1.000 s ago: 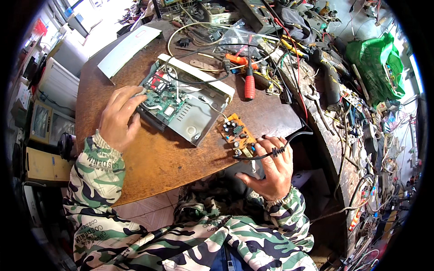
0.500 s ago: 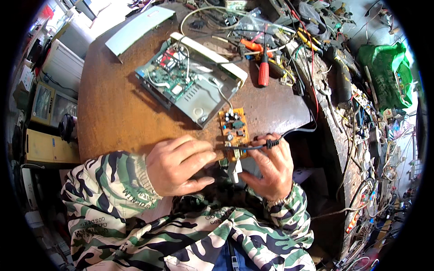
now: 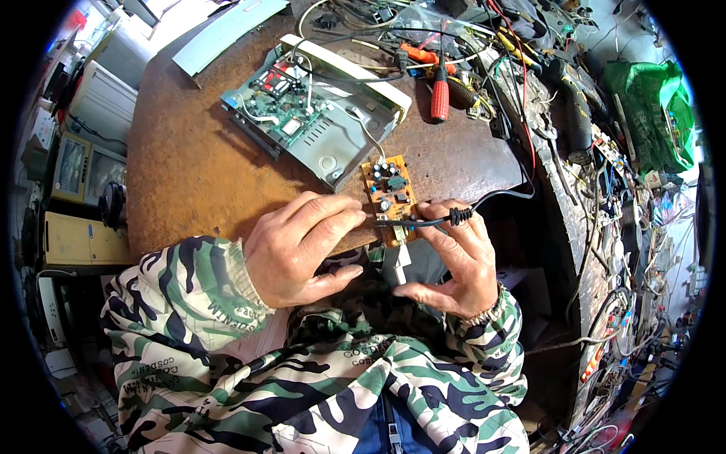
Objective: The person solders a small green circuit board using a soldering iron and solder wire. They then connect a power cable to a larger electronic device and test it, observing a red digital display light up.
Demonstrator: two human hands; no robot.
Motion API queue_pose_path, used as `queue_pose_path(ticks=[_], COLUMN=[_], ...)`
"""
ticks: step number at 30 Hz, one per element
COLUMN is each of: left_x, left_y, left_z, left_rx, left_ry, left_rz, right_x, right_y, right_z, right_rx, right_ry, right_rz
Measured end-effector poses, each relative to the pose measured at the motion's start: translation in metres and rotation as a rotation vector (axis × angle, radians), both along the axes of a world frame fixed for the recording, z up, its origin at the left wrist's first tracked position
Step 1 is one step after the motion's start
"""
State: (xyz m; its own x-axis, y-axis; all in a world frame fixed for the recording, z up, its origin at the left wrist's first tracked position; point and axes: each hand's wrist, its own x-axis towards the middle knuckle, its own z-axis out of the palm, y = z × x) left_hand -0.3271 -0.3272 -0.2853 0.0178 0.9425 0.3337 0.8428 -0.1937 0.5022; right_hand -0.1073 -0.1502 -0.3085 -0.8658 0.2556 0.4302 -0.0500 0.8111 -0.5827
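Observation:
An orange circuit board (image 3: 389,187) with black capacitors and other small parts lies at the table's near edge. My right hand (image 3: 460,261) grips it along its right side; the thumb reaches toward a white block (image 3: 401,265) at its lower end. A black power cord (image 3: 427,222) crosses the board and passes over my right fingertips, its ribbed sleeve beside them. My left hand (image 3: 302,246) is open, thumb apart, with fingertips at the board's left edge by the cord's end. White wires (image 3: 370,140) lead from the board to an opened metal case (image 3: 329,155).
In the case sits a green circuit board (image 3: 287,121). A light-coloured cover (image 3: 227,34) lies at the far left. A red-handled screwdriver (image 3: 439,98) rests among cables and tools at the back. Clutter fills the right side, with a green bag (image 3: 643,113) beyond.
The whole view has shifted, so the table and case sit higher in the picture. My right thumb has moved slightly left, toward the white block. The board stays in place on the table.

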Motion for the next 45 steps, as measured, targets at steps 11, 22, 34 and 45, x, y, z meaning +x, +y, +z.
queue_pose_path(ticks=[11,22,34,45], left_x=[0.011,-0.003,-0.008,-0.009], left_y=[0.007,0.030,0.040,0.041], left_z=[0.008,0.028,0.002,0.001], left_rx=[-0.189,0.029,-0.043,-0.043], left_ry=[0.151,0.357,0.333,0.337], left_rz=[0.065,0.181,0.090,0.075], right_x=[0.001,-0.001,-0.003,-0.003], right_y=[0.001,0.003,-0.001,-0.002], right_z=[0.001,0.001,-0.001,-0.002], right_rx=[-0.002,0.012,0.013,0.001], right_ry=[-0.023,0.027,0.042,0.056], right_rz=[-0.001,0.006,-0.012,-0.010])
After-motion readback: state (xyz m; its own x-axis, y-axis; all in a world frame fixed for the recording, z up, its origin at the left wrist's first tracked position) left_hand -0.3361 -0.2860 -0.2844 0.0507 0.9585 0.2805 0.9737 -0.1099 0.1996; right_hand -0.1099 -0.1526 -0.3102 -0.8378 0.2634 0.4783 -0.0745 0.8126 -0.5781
